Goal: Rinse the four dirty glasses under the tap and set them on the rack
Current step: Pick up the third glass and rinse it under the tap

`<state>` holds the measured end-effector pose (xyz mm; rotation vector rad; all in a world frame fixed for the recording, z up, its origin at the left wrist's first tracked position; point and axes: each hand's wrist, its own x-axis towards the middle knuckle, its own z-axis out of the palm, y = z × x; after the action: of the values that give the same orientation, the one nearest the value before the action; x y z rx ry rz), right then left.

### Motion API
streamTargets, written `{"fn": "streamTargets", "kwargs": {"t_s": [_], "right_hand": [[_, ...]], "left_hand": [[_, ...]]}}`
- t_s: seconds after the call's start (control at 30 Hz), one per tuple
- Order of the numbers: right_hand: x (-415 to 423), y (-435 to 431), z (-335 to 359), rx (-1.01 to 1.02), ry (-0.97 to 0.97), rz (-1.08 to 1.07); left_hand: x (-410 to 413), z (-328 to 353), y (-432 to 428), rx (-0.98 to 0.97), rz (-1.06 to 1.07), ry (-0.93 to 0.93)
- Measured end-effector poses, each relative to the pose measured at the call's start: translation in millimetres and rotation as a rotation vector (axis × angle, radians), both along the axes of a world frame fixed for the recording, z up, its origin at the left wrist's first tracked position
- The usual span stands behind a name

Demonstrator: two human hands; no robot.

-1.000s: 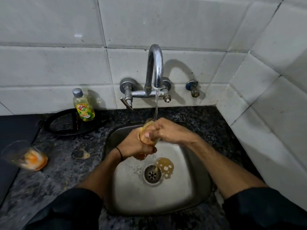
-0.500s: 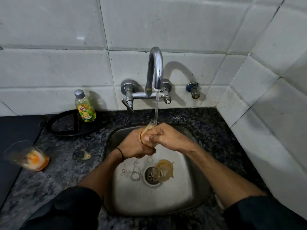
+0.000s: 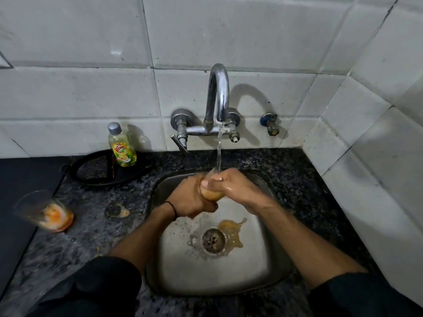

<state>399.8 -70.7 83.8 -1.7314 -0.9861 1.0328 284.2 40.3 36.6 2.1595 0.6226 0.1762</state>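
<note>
- The left hand (image 3: 191, 199) grips the glass (image 3: 211, 194) from the side, and the right hand (image 3: 239, 191) curls over its rim.
- Water from the tap (image 3: 217, 97) falls between the hands, over the sink (image 3: 183, 271).
- A second glass (image 3: 43, 211), dirty, stands well left of the left hand.

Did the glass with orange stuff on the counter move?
No. The dirty glass keeps the same spot left of the sink and nearer than the soap bottle; only the camera shifted a little.
</note>
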Motion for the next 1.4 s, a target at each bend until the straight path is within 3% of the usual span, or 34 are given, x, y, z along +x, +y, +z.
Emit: {"fn": "streamTargets", "kwargs": {"t_s": [0.07, 0.1, 0.17, 0.23, 0.3, 0.37, 0.43, 0.53, 0.57, 0.63, 0.7, 0.77, 0.8, 0.87, 0.93, 0.97, 1.03, 1.13, 1.23, 1.33, 1.4], "right_hand": [[-8.1, 8.5, -4.2, -0.122, 0.059, -0.229], [-9.9, 13.1, -8.5, -0.171, 0.061, -0.308], [-10.0, 21.0, -12.3, -0.200, 0.001, -0.401], [-5.4, 17.7, -11.5, -0.166, -0.130, -0.358], [-1.2, 7.6, -1.6, -0.073, -0.285, -0.106], [1.1, 2.2, 6.3, -0.024, -0.323, 0.075], [1.2, 4.3, 5.8, -0.046, -0.182, 0.011], [-5.4, 19.0, -8.7, -0.135, 0.038, -0.337], [-5.2, 21.8, -13.6, -0.137, 0.034, -0.395], [1.3, 18.7, -17.8, -0.077, -0.059, -0.337], [10.5, 7.4, -11.8, -0.003, -0.239, -0.020], [15.9, -3.2, -8.1, 0.038, -0.272, 0.207], [15.1, -6.6, -5.8, 0.043, -0.226, 0.216], [10.7, -5.6, -4.0, 0.009, -0.146, 0.048], [2.4, 4.5, -5.7, -0.137, -0.065, -0.239], [0.6, 10.6, -6.0, -0.197, -0.096, -0.316], [-2.0, 15.7, -5.6, -0.221, -0.205, -0.259], [-1.1, 4.5, 4.3, -0.183, -0.492, 0.098], [-1.5, -5.6, 1.7, -0.129, -0.409, 0.296], [-12.2, 1.2, -14.4, -0.047, -0.241, -0.024], [-21.2, 12.8, -17.6, -0.130, -0.160, -0.237]], "left_hand": [[4.1, -5.7, -11.8, 0.307, 0.117, 0.054], [6.2, -9.5, -18.0, 0.362, 0.133, 0.039], [8.2, -11.0, -20.3, 0.205, 0.134, 0.009], [7.6, -7.8, -7.8, -0.158, 0.066, 0.006], [3.1, -4.4, 8.1, -0.389, -0.067, 0.021], [0.0, 0.8, 13.2, -0.392, -0.122, 0.018], [3.2, 4.8, 6.2, -0.239, -0.030, 0.027], [10.9, 3.4, -12.1, 0.404, 0.115, 0.151], [12.9, -1.1, -17.4, 0.449, 0.118, 0.132], [13.5, -5.3, -16.6, 0.186, 0.099, 0.049], [11.3, -5.1, -3.5, -0.199, -0.006, -0.006], [8.8, -3.1, 9.5, -0.333, -0.136, 0.023], [9.1, -3.4, 11.4, -0.345, -0.154, 0.035], [15.5, -2.3, 4.5, -0.215, -0.069, 0.031], [22.1, -6.1, -11.1, 0.205, 0.094, 0.044], [23.7, -8.7, -18.2, 0.302, 0.162, 0.016], [24.4, -16.1, -23.3, 0.196, 0.179, -0.073], [14.1, -22.2, -5.7, -0.098, -0.072, -0.141], [3.6, -19.6, 6.0, -0.096, -0.193, -0.096], [7.3, -14.0, -1.4, 0.166, 0.015, -0.086], [11.5, -15.0, -10.7, 0.319, 0.109, -0.081]]}}
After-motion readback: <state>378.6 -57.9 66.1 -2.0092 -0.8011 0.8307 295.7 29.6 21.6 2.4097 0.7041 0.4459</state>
